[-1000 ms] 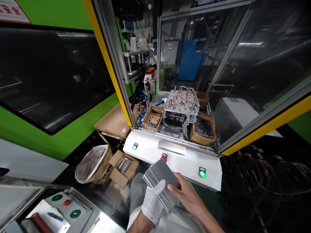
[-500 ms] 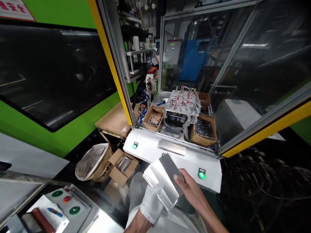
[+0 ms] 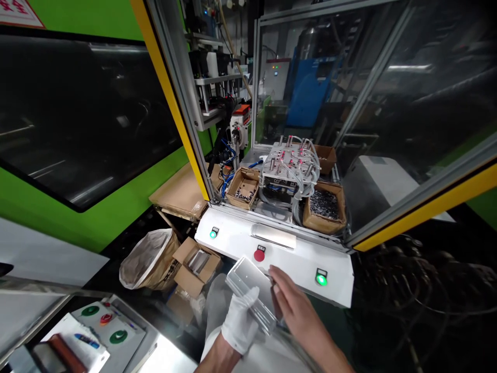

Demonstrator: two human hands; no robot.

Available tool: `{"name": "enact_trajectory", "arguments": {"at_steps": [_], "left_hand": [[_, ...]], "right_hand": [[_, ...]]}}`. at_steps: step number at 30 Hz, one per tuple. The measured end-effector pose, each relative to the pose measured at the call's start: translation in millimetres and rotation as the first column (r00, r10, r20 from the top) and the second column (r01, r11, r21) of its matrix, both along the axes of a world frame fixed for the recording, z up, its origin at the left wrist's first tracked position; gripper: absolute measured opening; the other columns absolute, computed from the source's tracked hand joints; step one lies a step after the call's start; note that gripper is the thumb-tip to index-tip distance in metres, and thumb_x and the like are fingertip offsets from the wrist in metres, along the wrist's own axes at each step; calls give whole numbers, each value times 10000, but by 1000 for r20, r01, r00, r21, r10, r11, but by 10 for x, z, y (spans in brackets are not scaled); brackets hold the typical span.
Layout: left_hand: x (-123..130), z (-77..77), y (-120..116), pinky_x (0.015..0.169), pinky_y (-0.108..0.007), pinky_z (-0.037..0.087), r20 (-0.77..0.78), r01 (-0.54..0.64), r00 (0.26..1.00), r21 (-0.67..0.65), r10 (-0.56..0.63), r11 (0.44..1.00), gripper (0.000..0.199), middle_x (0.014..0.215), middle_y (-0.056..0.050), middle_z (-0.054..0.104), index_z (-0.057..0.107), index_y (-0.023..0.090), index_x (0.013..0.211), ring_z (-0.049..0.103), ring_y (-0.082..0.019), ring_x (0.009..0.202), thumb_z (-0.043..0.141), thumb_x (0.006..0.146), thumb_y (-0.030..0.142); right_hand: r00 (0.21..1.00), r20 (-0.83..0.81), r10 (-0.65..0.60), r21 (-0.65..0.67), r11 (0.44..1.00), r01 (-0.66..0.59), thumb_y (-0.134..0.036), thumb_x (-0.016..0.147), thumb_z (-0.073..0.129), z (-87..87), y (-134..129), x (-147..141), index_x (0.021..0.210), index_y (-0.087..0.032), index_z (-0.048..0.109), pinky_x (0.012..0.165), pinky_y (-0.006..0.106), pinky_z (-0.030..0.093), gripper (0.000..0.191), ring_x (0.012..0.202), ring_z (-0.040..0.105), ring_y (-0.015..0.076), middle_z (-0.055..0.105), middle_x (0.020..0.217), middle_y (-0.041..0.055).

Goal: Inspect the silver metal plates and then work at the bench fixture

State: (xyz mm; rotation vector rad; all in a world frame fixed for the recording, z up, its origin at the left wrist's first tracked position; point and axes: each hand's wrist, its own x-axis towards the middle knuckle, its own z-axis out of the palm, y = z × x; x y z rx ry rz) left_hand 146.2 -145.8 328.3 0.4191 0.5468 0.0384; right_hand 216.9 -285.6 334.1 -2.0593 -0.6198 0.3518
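Observation:
My left hand (image 3: 240, 318), in a white glove, is closed around a stack of shiny, flat rectangular pieces (image 3: 248, 280) held tilted above my lap. Its thumb lies across the near side of the stack. My bare right hand (image 3: 295, 303) is at the right edge of the stack, its fingers stretched out and close together. Whether those fingertips touch the stack I cannot tell. Just beyond the stack, a red button (image 3: 259, 253) sits on the white sloped panel (image 3: 233, 235).
Green-lit buttons (image 3: 321, 278) mark both ends of the panel. Behind it stands a fixture with hoses (image 3: 289, 160), between boxes of small parts (image 3: 326, 204). An open carton (image 3: 198, 264) and a sack (image 3: 145, 259) stand left. A yellow-edged frame (image 3: 174, 109) surrounds the opening.
My right hand has shifted from gripping the grey piece on top to lying along the stack's right edge. The stack has lowered and turned, uncovering the red button.

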Motion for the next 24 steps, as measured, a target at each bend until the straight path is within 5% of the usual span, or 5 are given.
{"name": "enact_trajectory", "arguments": {"at_steps": [2,6,11,15,24], "left_hand": [[20,64,2,1091,-476,486,0,6,1000,3,-6,1000,355,1144,-89,775,687,180,1193,671,-297,1180,692,839,185],[29,67,-9,1096,-479,475,1,17,1000,41,-18,999,555,1113,-66,782,545,248,1393,686,-266,1151,667,856,181],[17,-6,10,1109,-472,460,-48,59,997,105,-54,993,526,1127,-71,775,614,239,1327,667,-286,1177,703,812,184],[-9,4,72,1137,-424,429,-56,57,997,139,-50,989,564,1109,-59,779,703,245,1189,647,-299,1208,804,656,91],[87,163,28,1100,-491,456,-59,88,995,61,-84,994,541,1135,-103,770,676,204,1254,661,-346,1172,772,722,233]], "right_hand": [[976,-209,-63,93,992,84,-574,1015,354,17,-57,172,1415,-248,554,1061,487,517,553,1219,626,291,601,1415,119],[861,-506,43,211,975,76,-688,925,491,83,-100,410,1317,-221,632,885,458,582,626,999,697,284,706,1207,136],[854,-471,221,222,967,-127,-637,884,617,168,-40,425,1278,-227,659,970,415,509,570,1080,636,280,689,1189,98],[833,-447,325,225,942,-247,-585,896,623,180,16,441,1247,-209,664,869,360,511,516,994,623,261,690,1072,68],[793,-551,260,252,958,-139,-716,877,569,19,-1,531,769,-169,622,575,257,325,561,609,400,126,505,633,-27]]}}
